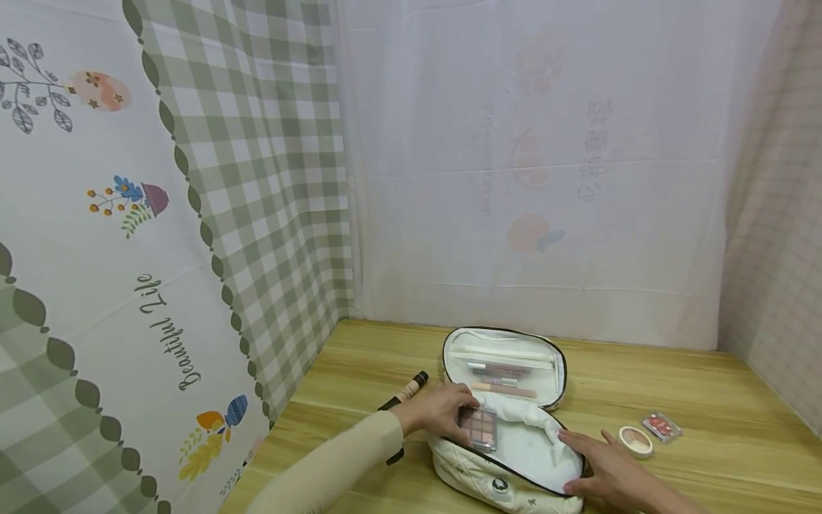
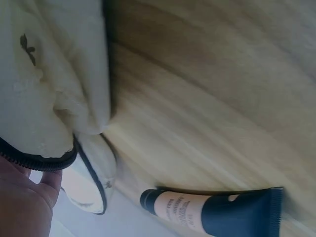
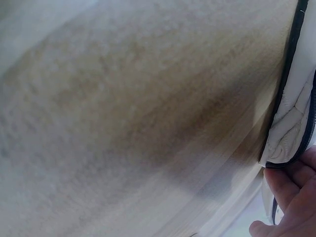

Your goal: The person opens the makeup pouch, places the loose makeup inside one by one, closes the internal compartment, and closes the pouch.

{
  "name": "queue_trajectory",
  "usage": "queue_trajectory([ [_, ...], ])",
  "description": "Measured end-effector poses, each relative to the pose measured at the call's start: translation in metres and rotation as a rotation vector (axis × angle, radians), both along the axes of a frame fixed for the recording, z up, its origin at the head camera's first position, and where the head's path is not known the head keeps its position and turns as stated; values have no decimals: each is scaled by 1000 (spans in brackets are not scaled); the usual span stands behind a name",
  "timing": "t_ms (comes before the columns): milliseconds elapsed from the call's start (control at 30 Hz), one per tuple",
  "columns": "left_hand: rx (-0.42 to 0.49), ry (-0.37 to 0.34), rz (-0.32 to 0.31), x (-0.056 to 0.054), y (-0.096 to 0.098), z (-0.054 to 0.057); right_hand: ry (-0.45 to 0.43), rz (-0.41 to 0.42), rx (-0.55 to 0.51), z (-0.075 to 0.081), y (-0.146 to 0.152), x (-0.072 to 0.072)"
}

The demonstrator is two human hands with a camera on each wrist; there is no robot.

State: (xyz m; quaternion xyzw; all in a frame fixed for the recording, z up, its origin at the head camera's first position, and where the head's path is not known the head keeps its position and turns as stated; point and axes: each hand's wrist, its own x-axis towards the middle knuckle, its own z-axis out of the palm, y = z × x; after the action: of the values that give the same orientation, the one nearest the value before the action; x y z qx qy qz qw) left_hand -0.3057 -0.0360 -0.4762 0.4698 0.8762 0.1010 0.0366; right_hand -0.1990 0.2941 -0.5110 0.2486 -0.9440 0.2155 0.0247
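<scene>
Now, left hand (image 1: 437, 412) pinches makeup palette (image 1: 481, 430) at unzipped bag's (image 1: 467, 470) mouth, right hand (image 1: 606, 467) holding rim (image 1: 521, 476); loosened pinch could drop palette, or sagging rim could snag it.

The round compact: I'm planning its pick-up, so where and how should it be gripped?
Pinch the round compact by opposite edges of its rim, likely best from above and the near side: it lies flat, with the small square case close by its far right edge.
</scene>
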Motion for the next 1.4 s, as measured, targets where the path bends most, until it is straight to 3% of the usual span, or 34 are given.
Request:
queue_trajectory([
  [200,-47,101,-42,0,-2,-8,2,2,3,1,0,0],
  [500,-109,132,-48,4,2,-11,27,9,6,0,1,1],
  [767,-171,191,-13,8,5,-15,36,12,0,-1,1,1],
  [967,-153,202,5,6,5,-21,1,-6,0,0,0,0],
  [1100,-130,210,-5,5,4,-23,39,8,9,-2,1,0],
  [1400,-84,202,-26,8,0,-18,34,-1,16,-2,0,0],
])
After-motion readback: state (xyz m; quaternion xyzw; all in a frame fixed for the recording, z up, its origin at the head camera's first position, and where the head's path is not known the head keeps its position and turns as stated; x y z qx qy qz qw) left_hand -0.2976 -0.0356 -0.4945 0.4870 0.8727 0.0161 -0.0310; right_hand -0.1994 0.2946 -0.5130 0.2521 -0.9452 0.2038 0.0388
